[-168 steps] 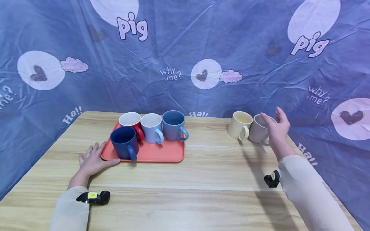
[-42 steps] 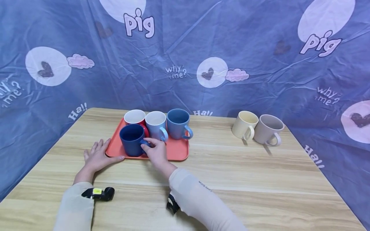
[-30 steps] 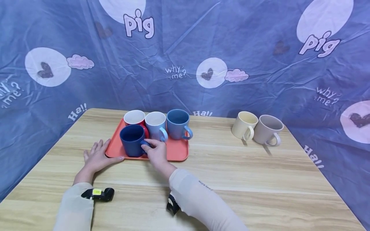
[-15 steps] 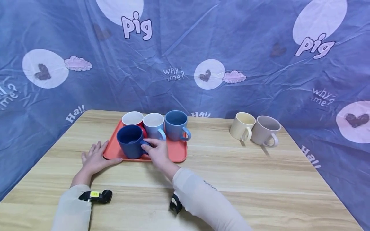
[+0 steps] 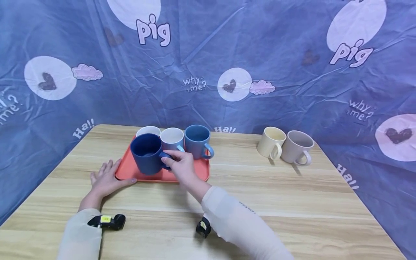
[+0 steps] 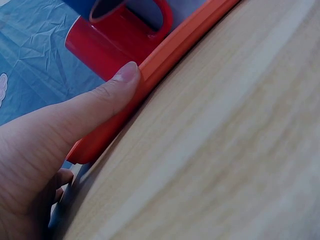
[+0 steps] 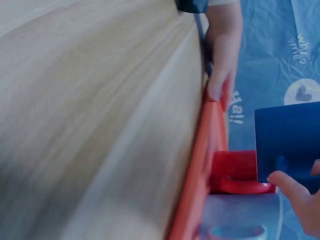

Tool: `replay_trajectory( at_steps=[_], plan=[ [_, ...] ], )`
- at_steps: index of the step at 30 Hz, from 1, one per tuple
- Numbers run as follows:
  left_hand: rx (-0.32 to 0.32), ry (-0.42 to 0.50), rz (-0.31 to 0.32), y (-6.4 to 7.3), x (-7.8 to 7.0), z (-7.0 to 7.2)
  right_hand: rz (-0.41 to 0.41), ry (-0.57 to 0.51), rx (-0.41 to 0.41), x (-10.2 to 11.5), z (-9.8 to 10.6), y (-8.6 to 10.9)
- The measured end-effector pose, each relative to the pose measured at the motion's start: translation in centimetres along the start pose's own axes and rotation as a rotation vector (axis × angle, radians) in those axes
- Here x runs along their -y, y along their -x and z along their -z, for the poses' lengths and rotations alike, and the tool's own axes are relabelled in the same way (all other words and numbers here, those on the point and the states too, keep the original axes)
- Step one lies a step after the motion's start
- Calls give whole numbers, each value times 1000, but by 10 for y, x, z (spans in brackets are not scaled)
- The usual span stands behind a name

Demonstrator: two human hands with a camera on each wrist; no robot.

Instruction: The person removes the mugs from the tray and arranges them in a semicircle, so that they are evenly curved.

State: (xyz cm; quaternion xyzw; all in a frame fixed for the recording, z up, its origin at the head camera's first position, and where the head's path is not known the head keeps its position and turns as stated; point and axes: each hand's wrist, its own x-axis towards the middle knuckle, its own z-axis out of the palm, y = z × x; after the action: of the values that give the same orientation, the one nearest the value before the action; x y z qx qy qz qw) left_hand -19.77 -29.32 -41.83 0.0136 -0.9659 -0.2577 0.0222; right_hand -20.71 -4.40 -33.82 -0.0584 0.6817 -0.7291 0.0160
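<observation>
My right hand [image 5: 186, 169] pinches the handle of a navy blue mug [image 5: 147, 159], which is upright and raised off the coral tray [image 5: 202, 169]. In the left wrist view the base of the navy mug [image 6: 102, 7] shows, up above the red mug [image 6: 107, 47]. My left hand [image 5: 105, 184] lies at the tray's near left corner, fingers spread on the table and the straight thumb against the tray's rim. Behind the navy mug, a light blue mug [image 5: 169, 146] and a medium blue mug [image 5: 196, 148] stand in a row with the red one, which is mostly hidden in the head view.
A cream mug [image 5: 269, 142] and a grey mug [image 5: 295, 148] stand side by side at the table's back right. Behind the wooden table [image 5: 247, 202] hangs a blue printed cloth [image 5: 279, 43].
Earlier my right hand was by the grey mug; it then took the navy mug's handle on the tray. Over the last half second the navy mug has risen. My left hand stays at the corner.
</observation>
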Motion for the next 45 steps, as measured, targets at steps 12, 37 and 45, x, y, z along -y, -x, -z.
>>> replay_trajectory(
  at_steps=[12, 37, 45],
  plan=[
    [9, 2, -5, 0, -3, 0, 16, -74, -15, 45, 35, -2],
    [-1, -5, -14, 1, 1, -4, 82, -56, -297, 78, 147, -26],
    [-1, -15, -12, 2, -1, -2, 70, -17, -387, 66, 179, -28]
  ],
)
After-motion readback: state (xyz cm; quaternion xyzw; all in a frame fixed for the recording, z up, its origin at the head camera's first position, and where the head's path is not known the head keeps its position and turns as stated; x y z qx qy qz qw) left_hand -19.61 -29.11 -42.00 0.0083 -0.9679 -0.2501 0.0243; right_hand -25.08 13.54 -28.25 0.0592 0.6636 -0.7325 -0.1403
